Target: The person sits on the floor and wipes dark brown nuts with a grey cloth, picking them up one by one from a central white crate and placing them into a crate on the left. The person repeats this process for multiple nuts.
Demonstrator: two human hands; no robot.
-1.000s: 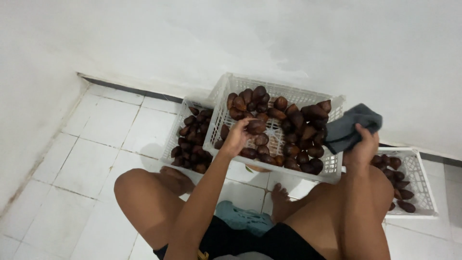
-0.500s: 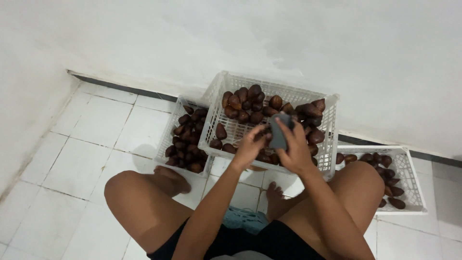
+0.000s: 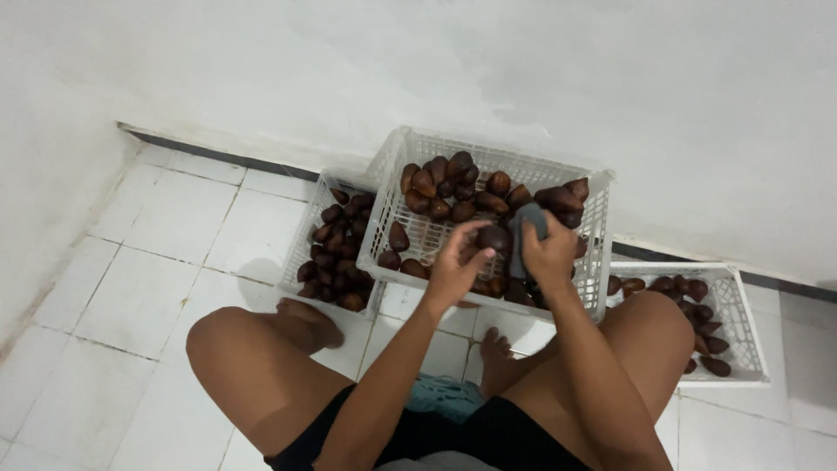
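Head view: a person sat on a white tiled floor [image 3: 166, 262], bare knees spread toward the lower edge of the frame, both forearms reaching up to the centre; the left hand [image 3: 455, 266] was curled around a dark brown, scaly fruit [image 3: 493, 237], fingers closed on its lower side, so the fruit sat held just above the front rim of the middle crate [image 3: 397, 187]; the right hand [image 3: 551, 253] was clenched on a grey cloth [image 3: 526, 231], which pressed against the right side of that same fruit; the two hands were just beside each other, the fruit between them.

The middle crate, white and slatted, stood tilted against the wall [image 3: 436, 70] in the upper centre of the frame; more fruits lay piled along its far side and a few on its floor; a second crate [image 3: 301, 262], left of centre and partly under the first, was filled with the same fruits; a third crate [image 3: 741, 314], at the right edge, held a handful along its left and middle part; a teal cloth [image 3: 445, 397] lay on the floor between the person's feet, low in the centre.
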